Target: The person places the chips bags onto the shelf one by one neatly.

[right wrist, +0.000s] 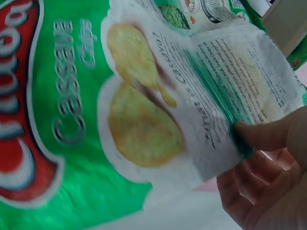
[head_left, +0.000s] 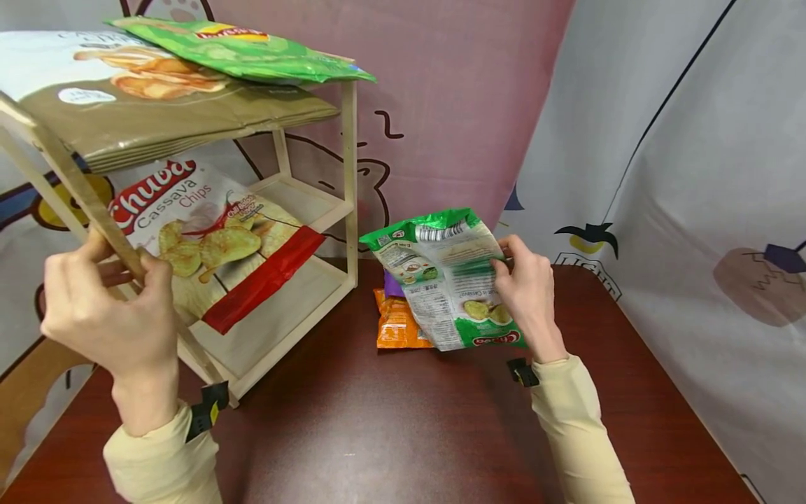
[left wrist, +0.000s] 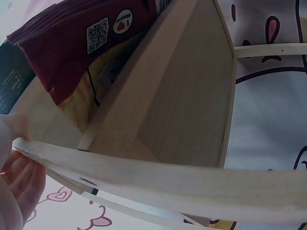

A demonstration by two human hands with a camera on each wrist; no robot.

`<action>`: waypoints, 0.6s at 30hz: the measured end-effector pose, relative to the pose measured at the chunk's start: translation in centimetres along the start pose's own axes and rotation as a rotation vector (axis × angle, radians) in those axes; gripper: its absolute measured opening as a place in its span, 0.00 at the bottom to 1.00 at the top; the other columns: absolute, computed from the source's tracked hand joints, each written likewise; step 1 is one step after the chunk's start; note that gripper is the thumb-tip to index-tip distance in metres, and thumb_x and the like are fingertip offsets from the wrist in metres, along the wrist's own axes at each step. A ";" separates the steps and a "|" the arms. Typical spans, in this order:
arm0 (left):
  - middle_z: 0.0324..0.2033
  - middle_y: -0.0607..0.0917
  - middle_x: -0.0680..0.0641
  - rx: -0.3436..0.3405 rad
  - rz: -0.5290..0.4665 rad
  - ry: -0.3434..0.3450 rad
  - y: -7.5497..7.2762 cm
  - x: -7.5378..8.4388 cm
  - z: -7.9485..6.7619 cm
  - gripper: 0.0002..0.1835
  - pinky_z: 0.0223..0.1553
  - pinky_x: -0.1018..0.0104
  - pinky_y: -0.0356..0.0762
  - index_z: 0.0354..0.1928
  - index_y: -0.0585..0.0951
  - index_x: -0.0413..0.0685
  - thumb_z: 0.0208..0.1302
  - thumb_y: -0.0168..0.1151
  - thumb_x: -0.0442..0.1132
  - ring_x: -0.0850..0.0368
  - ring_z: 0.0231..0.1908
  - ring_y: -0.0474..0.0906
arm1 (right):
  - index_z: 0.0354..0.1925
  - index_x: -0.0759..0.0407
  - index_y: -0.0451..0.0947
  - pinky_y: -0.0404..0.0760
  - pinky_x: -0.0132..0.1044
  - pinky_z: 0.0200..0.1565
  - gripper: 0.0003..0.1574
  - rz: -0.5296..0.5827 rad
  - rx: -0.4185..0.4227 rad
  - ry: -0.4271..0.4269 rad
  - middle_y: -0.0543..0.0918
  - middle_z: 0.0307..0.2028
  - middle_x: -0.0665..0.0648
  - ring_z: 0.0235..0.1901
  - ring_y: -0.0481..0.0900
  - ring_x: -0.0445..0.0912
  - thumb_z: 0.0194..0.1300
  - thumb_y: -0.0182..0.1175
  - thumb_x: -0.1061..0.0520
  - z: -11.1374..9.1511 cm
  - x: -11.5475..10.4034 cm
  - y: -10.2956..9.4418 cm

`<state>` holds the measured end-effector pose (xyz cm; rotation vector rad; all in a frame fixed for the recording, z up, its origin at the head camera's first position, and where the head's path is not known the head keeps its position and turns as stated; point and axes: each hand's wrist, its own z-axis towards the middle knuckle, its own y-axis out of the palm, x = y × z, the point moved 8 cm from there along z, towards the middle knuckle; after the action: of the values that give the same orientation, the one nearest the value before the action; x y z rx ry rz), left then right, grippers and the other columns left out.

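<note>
My left hand [head_left: 113, 301] grips the front upright post [head_left: 80, 187] of a light wooden rack, thumb on one side and fingers round the other. In the left wrist view the fingers [left wrist: 29, 184] curl under the same bar [left wrist: 144, 179]. My right hand [head_left: 527, 290] pinches the side edge of a green and white cassava chip bag [head_left: 434, 294], its printed back facing me and its logo upside down. The right wrist view shows the thumb [right wrist: 268, 134] pressing a crease into this bag [right wrist: 72, 177]. The bag is tilted and overlaps an orange packet [head_left: 398, 327] and a purple packet [head_left: 393, 285].
On the rack's top lie a large brown and white chip bag [head_left: 189, 112] and a green bag [head_left: 252, 52]. A red and white Chuba bag [head_left: 220, 238] leans inside, over the lower shelf [head_left: 277, 329]. The dark red table [head_left: 378, 420] meets printed curtains [head_left: 453, 126].
</note>
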<state>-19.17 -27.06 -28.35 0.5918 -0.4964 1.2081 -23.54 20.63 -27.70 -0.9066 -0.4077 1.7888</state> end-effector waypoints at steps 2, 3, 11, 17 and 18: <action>0.30 0.84 0.47 -0.020 -0.003 0.028 -1.0 2.6 0.3 0.14 0.42 0.86 0.62 0.40 0.85 0.42 0.50 0.58 0.35 0.53 0.26 0.80 | 0.42 0.65 0.79 0.77 0.52 0.29 0.10 -0.012 0.053 -0.014 0.87 0.35 0.68 0.28 0.84 0.59 0.59 0.59 0.67 0.1 -0.1 -0.3; 0.30 0.84 0.41 -0.034 -0.003 0.029 -1.3 3.6 0.4 0.14 0.41 0.86 0.62 0.40 0.84 0.40 0.50 0.58 0.34 0.45 0.27 0.80 | 0.41 0.65 0.79 0.77 0.54 0.30 0.10 -0.017 0.079 -0.020 0.87 0.35 0.67 0.28 0.84 0.60 0.58 0.59 0.67 0.1 -0.1 -0.4; 0.31 0.83 0.33 -0.007 0.000 0.036 -1.2 3.1 0.2 0.14 0.40 0.82 0.61 0.39 0.85 0.41 0.50 0.58 0.35 0.36 0.30 0.77 | 0.38 0.64 0.80 0.76 0.54 0.31 0.07 -0.023 0.208 -0.075 0.87 0.32 0.66 0.29 0.83 0.60 0.59 0.59 0.66 0.5 0.1 -0.2; 0.31 0.84 0.34 -0.014 -0.003 0.028 -1.3 3.2 0.2 0.14 0.41 0.82 0.63 0.40 0.85 0.41 0.50 0.58 0.35 0.36 0.30 0.78 | 0.35 0.63 0.80 0.79 0.48 0.30 0.09 0.014 0.044 -0.268 0.86 0.31 0.61 0.27 0.82 0.54 0.54 0.59 0.69 -1.1 -2.5 2.9; 0.31 0.84 0.34 -0.016 -0.003 0.027 -1.3 3.2 0.2 0.14 0.41 0.82 0.63 0.40 0.85 0.41 0.50 0.58 0.35 0.36 0.31 0.78 | 0.36 0.62 0.80 0.79 0.47 0.29 0.10 0.011 -0.014 -0.305 0.86 0.31 0.60 0.27 0.82 0.52 0.53 0.59 0.68 -1.7 -3.1 3.6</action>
<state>-17.01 -25.23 -26.30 0.5615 -0.4815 1.2069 -24.12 16.11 -29.96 -0.6458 -0.6102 1.9424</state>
